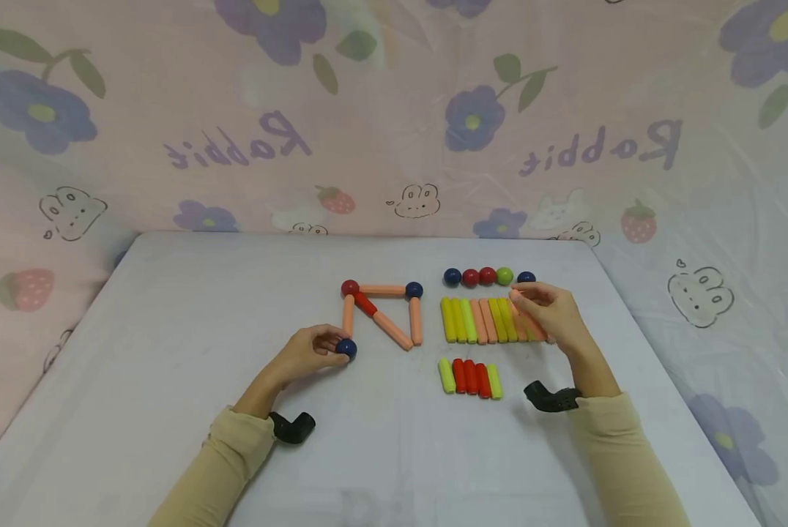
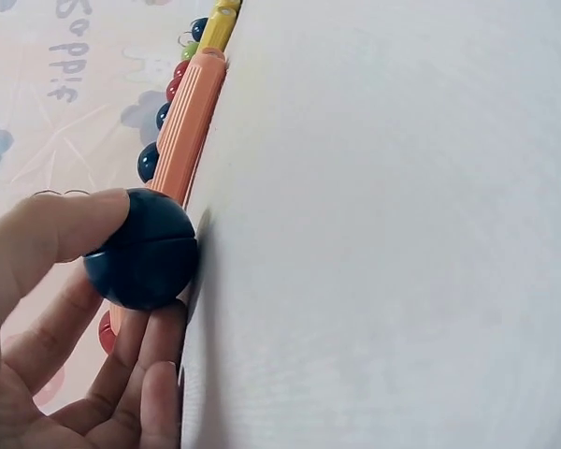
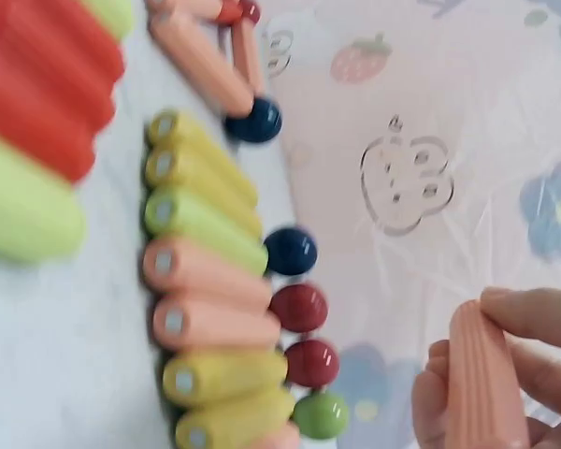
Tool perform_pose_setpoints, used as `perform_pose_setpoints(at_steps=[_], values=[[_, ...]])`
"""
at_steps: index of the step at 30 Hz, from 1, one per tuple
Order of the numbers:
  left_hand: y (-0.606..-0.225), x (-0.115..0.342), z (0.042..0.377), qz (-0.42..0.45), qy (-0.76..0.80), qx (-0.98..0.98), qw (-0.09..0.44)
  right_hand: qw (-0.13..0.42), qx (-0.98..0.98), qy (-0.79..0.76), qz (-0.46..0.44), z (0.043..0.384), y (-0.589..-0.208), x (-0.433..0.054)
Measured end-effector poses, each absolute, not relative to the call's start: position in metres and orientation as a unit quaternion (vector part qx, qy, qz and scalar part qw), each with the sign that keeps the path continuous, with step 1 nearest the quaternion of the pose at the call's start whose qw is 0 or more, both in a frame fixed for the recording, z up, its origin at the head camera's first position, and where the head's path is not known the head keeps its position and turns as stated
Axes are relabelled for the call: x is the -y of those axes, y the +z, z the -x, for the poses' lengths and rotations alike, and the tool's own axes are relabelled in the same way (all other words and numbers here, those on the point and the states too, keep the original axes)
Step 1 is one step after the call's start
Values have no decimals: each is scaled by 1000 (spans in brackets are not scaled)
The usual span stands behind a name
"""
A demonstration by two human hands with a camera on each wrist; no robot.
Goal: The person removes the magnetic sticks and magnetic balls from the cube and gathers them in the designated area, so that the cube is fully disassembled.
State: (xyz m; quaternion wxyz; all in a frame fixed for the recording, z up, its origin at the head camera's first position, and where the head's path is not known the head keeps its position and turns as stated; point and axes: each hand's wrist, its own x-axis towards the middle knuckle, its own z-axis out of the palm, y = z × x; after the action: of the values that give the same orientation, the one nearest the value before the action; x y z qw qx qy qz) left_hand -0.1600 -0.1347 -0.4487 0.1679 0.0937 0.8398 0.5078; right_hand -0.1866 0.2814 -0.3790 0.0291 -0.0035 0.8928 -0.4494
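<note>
My left hand (image 1: 308,353) pinches a dark blue ball (image 1: 346,349) between thumb and fingers. That ball sits at the lower end of a peach rod (image 1: 348,315) whose top meets a red ball (image 1: 350,288). From the red ball, another peach rod (image 1: 382,290) runs to a second blue ball (image 1: 414,290), with a peach rod (image 1: 416,322) below it. A short red rod (image 1: 365,304) and a peach rod (image 1: 392,331) run diagonally from the red ball. My right hand (image 1: 552,311) holds a peach rod (image 3: 486,383) above the row of rods.
Yellow, green and peach rods (image 1: 468,320) lie in a row on the white table (image 1: 137,366), partly under my right hand. Several blue, red and green balls (image 1: 487,276) line up behind them. Short green and red rods (image 1: 471,378) lie nearer. A printed curtain (image 1: 368,110) hangs behind.
</note>
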Motion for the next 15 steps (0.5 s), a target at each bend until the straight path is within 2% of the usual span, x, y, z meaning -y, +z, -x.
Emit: perform_pose_setpoints(at_steps=[15], values=[[-448,133,160,-83,501,-847,161,26,-911,-394,-117,203,-398,-349]])
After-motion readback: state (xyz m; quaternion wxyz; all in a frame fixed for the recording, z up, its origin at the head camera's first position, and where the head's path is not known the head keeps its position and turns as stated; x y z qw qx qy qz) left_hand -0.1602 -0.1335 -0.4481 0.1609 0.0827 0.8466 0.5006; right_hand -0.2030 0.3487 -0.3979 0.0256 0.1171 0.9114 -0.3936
